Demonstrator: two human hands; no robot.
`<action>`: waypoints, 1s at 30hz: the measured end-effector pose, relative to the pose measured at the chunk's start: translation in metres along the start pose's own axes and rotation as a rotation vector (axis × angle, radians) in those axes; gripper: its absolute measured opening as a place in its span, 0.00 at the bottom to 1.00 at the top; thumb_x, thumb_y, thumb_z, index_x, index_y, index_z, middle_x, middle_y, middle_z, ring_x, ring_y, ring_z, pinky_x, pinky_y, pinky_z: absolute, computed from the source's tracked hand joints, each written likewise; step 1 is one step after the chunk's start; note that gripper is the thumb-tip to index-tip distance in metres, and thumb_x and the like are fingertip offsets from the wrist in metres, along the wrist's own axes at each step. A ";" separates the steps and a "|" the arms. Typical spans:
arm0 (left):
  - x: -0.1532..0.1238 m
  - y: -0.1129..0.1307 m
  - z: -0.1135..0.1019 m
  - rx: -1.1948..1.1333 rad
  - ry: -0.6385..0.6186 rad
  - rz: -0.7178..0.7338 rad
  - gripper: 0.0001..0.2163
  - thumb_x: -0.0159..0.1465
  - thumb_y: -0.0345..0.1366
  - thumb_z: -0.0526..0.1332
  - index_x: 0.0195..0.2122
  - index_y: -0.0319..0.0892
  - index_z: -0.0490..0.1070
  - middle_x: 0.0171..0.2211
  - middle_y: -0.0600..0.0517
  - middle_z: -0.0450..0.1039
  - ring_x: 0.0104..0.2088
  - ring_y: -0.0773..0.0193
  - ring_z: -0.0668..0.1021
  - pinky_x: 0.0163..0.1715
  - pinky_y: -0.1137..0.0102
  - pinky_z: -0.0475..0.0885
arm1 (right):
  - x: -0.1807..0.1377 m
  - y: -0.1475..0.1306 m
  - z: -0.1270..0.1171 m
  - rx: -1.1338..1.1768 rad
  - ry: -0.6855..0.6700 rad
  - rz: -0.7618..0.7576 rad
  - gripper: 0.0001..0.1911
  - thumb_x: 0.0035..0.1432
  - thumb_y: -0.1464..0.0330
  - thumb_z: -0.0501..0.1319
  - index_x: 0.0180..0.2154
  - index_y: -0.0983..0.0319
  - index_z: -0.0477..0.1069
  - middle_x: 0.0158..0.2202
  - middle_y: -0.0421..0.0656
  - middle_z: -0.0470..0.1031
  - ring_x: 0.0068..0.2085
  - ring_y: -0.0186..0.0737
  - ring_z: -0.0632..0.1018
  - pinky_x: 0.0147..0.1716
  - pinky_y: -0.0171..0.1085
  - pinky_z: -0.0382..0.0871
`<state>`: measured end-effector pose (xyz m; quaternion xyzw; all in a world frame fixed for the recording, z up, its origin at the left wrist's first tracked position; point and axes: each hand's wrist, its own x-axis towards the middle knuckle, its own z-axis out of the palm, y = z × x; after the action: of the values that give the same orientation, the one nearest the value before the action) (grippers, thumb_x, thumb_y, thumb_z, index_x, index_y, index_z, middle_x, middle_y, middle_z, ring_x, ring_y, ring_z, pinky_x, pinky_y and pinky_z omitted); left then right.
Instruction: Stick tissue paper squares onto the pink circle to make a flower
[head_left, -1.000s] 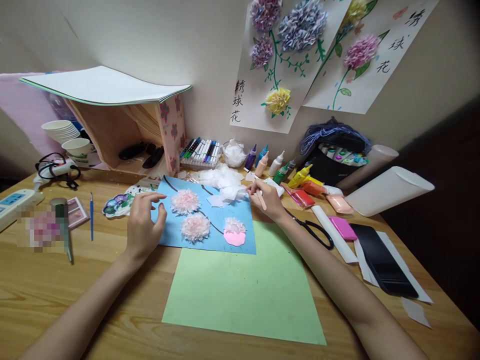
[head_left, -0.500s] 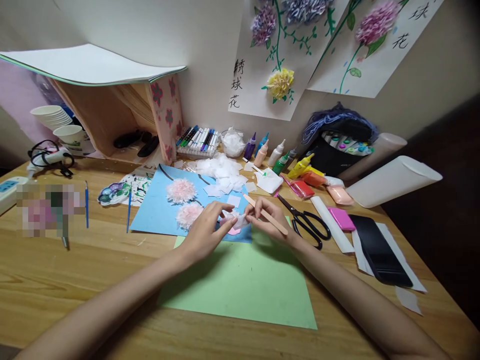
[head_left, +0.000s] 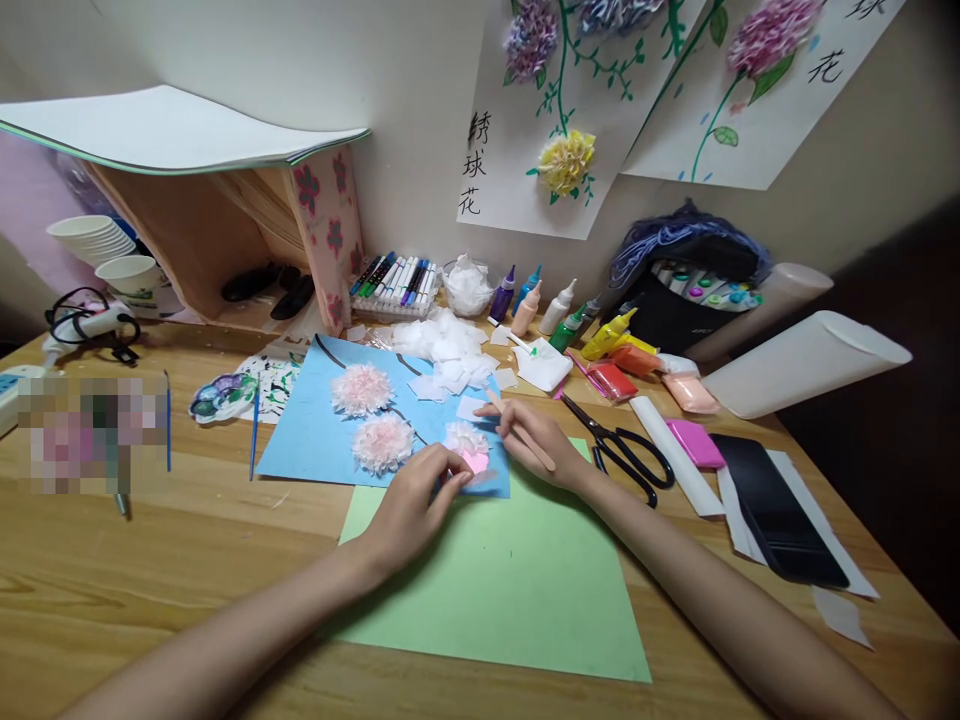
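Note:
My left hand is closed in a pinch at the lower right corner of the blue sheet. A thin whitish piece of tissue paper juts from its fingertips, beside a partly built flower with a pink base and white tissue petals. My right hand holds a flat wooden craft stick against its palm. Its fingertips are near a loose white paper square. Two fluffy pale pink paper flowers, an upper one and a lower one, sit on the blue sheet.
A green sheet lies in front. Behind are a pile of white paper squares, paint bottles and a marker box. To the right lie black-handled scissors and a phone; paintbrushes lie left.
My hands have moved apart: the left drew down with the thin paper piece, the right shifted up toward the loose square. The pink base is more exposed. The view has shifted slightly.

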<state>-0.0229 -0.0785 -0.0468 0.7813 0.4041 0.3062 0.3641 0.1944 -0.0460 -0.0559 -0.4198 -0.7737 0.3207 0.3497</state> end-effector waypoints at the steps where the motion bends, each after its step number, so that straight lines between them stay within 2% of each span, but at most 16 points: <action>1: -0.001 -0.001 0.001 0.004 -0.018 0.016 0.07 0.66 0.35 0.51 0.34 0.42 0.66 0.32 0.50 0.70 0.32 0.65 0.70 0.32 0.69 0.64 | 0.003 0.004 -0.001 -0.059 -0.052 -0.031 0.07 0.57 0.75 0.53 0.31 0.57 0.59 0.44 0.47 0.74 0.49 0.47 0.73 0.47 0.50 0.65; 3: -0.003 -0.002 0.003 0.015 -0.041 0.045 0.06 0.66 0.34 0.52 0.34 0.42 0.66 0.31 0.50 0.69 0.32 0.65 0.70 0.32 0.69 0.64 | 0.008 0.010 -0.002 -0.187 -0.098 -0.094 0.08 0.57 0.77 0.51 0.31 0.57 0.59 0.42 0.46 0.74 0.50 0.47 0.72 0.51 0.52 0.61; 5: -0.004 -0.003 0.005 0.035 -0.047 0.067 0.05 0.66 0.33 0.52 0.35 0.42 0.65 0.32 0.50 0.69 0.33 0.65 0.70 0.32 0.69 0.64 | 0.008 0.014 -0.003 -0.310 -0.072 -0.126 0.08 0.56 0.77 0.51 0.30 0.58 0.60 0.40 0.46 0.73 0.50 0.48 0.71 0.53 0.53 0.58; 8: -0.005 -0.004 0.007 0.072 -0.037 0.069 0.05 0.66 0.33 0.52 0.36 0.42 0.65 0.33 0.50 0.69 0.33 0.65 0.70 0.33 0.69 0.64 | 0.003 0.016 -0.004 -0.376 0.017 -0.089 0.07 0.56 0.77 0.52 0.31 0.58 0.61 0.36 0.46 0.72 0.45 0.48 0.73 0.47 0.49 0.64; 11: -0.005 -0.004 0.007 0.089 -0.022 0.045 0.05 0.65 0.33 0.52 0.35 0.42 0.65 0.33 0.51 0.69 0.33 0.65 0.69 0.33 0.69 0.65 | -0.002 0.013 -0.004 -0.307 0.107 -0.038 0.07 0.56 0.76 0.53 0.32 0.59 0.61 0.36 0.47 0.73 0.45 0.48 0.74 0.40 0.44 0.67; 15: -0.004 -0.004 0.007 0.098 -0.028 0.005 0.05 0.65 0.33 0.52 0.35 0.41 0.66 0.32 0.51 0.69 0.32 0.66 0.69 0.33 0.69 0.64 | 0.005 0.013 0.002 -0.169 0.096 -0.061 0.07 0.57 0.73 0.57 0.31 0.58 0.59 0.39 0.47 0.74 0.48 0.48 0.74 0.43 0.44 0.68; 19: -0.002 -0.004 0.007 0.103 -0.033 -0.046 0.06 0.65 0.34 0.52 0.34 0.41 0.66 0.31 0.51 0.69 0.31 0.66 0.69 0.32 0.70 0.64 | 0.023 0.019 0.008 -0.150 0.132 -0.051 0.09 0.57 0.72 0.58 0.28 0.58 0.58 0.34 0.46 0.75 0.39 0.45 0.77 0.36 0.41 0.69; 23: -0.002 -0.004 0.007 0.096 -0.025 -0.072 0.06 0.65 0.34 0.52 0.34 0.41 0.66 0.30 0.52 0.68 0.31 0.67 0.69 0.31 0.71 0.64 | 0.029 0.025 0.005 -0.269 0.283 -0.055 0.10 0.57 0.74 0.55 0.26 0.58 0.57 0.30 0.44 0.73 0.35 0.44 0.76 0.34 0.41 0.68; 26: -0.003 -0.005 0.007 0.099 -0.019 -0.072 0.06 0.65 0.34 0.52 0.34 0.41 0.66 0.30 0.53 0.68 0.30 0.67 0.69 0.31 0.71 0.64 | 0.020 0.020 0.001 -0.275 0.427 -0.067 0.06 0.57 0.72 0.57 0.29 0.59 0.59 0.35 0.46 0.75 0.40 0.45 0.76 0.39 0.43 0.67; 28: -0.003 -0.006 0.007 0.118 -0.008 -0.063 0.06 0.65 0.34 0.52 0.33 0.41 0.66 0.30 0.52 0.68 0.30 0.67 0.69 0.31 0.71 0.64 | 0.010 0.013 0.001 -0.184 0.455 -0.116 0.02 0.58 0.68 0.55 0.33 0.59 0.62 0.38 0.46 0.74 0.41 0.45 0.75 0.41 0.44 0.67; 30: -0.004 -0.007 0.006 0.149 0.005 -0.042 0.06 0.65 0.34 0.52 0.34 0.41 0.66 0.31 0.52 0.69 0.32 0.66 0.70 0.32 0.70 0.64 | -0.002 0.005 0.005 -0.064 0.441 -0.192 0.07 0.62 0.65 0.49 0.37 0.59 0.64 0.34 0.44 0.72 0.36 0.43 0.74 0.38 0.43 0.67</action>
<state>-0.0234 -0.0811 -0.0565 0.7968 0.4430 0.2695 0.3103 0.1940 -0.0464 -0.0633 -0.4152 -0.7247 0.1616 0.5257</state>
